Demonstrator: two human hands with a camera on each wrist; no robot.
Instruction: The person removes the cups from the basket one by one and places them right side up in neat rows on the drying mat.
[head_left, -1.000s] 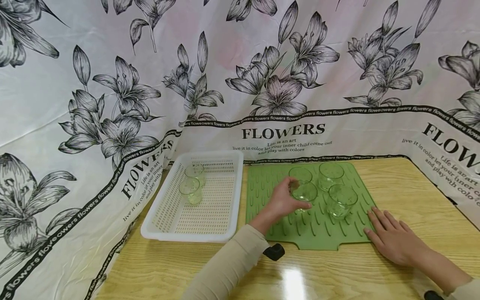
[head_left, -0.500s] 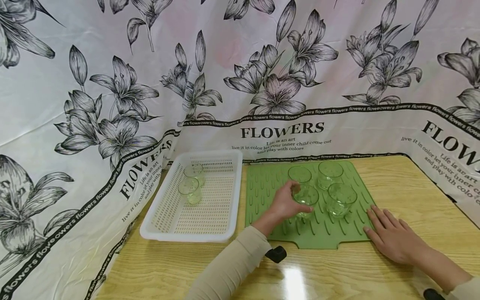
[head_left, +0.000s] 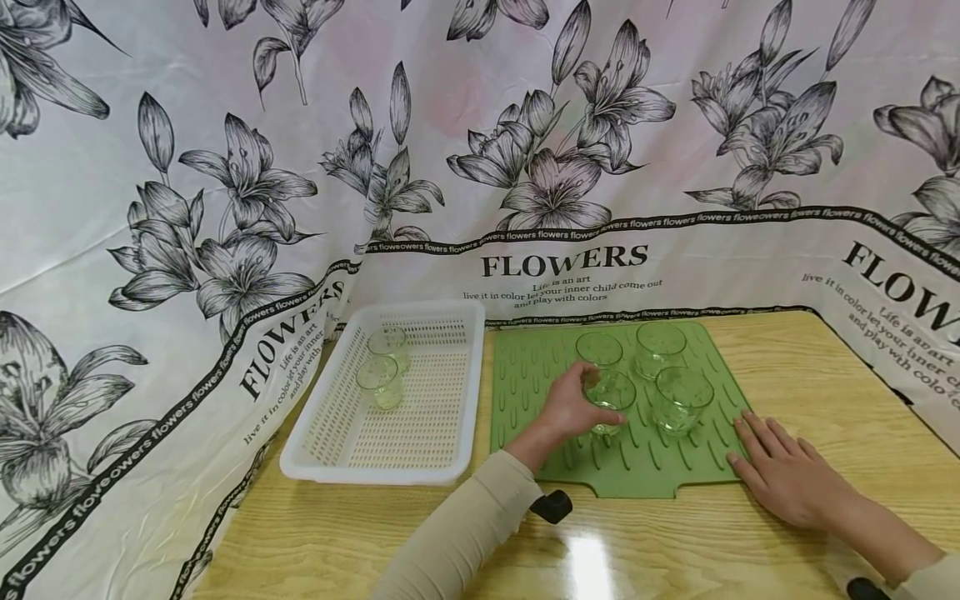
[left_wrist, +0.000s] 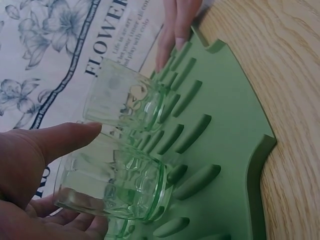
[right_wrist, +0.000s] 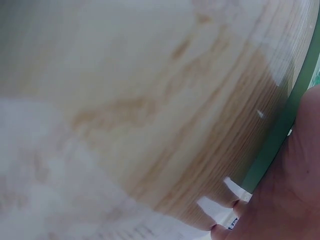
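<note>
My left hand (head_left: pixel 572 407) has its thumb and fingers curved round a clear drinking glass (left_wrist: pixel 117 182) with a wide rim. It stands upright on the green ridged drying mat (head_left: pixel 525 358), at the front of the group. In the left wrist view the thumb lies along one side and the fingers pass behind the other. Three more glasses stand close by on the mat: one right behind (head_left: pixel 600 348), one at the back right (head_left: pixel 660 352), one to the right (head_left: pixel 682 400). My right hand (head_left: pixel 798 483) lies flat, fingertips at the mat's right edge.
A white perforated plastic basket (head_left: pixel 375 476) sits left of the mat, with two glasses inside, a front one (head_left: pixel 381 383) and a back one (head_left: pixel 390 342). The wooden table (head_left: pixel 787 358) ends against a flower-printed curtain (head_left: pixel 420 279) behind and at the sides.
The glass in my left hand has come down slightly onto the mat and toward me, the hand moving a little with it. My right hand has stayed in place.
</note>
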